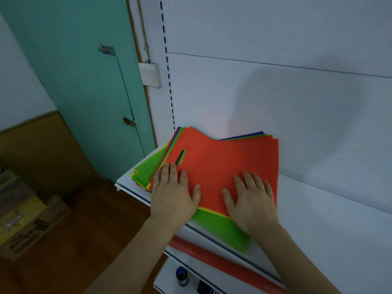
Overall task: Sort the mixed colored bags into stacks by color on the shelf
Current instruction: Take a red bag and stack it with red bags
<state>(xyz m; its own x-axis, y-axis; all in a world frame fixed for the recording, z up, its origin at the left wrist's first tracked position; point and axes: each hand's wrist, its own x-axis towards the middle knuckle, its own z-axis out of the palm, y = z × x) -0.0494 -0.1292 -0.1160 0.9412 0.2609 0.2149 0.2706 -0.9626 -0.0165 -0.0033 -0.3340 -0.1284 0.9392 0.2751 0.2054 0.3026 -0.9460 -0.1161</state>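
A mixed pile of flat colored bags lies at the left end of the white shelf [331,225]. An orange-red bag [224,160] with a cut-out handle slot is on top. Green bags [222,228] stick out below it toward the shelf's front edge and to the left, with yellow and blue edges showing between layers. My left hand [172,194] rests flat on the orange-red bag's near left part, fingers straight. My right hand [252,198] lies flat on its near right part, fingers spread.
The shelf's white back panel [275,92] rises behind the pile. A red strip [222,266] runs along the shelf front, with dark bottles [182,276] on a lower shelf. A teal door [84,71] and cardboard boxes [27,219] stand at the left on a wooden floor.
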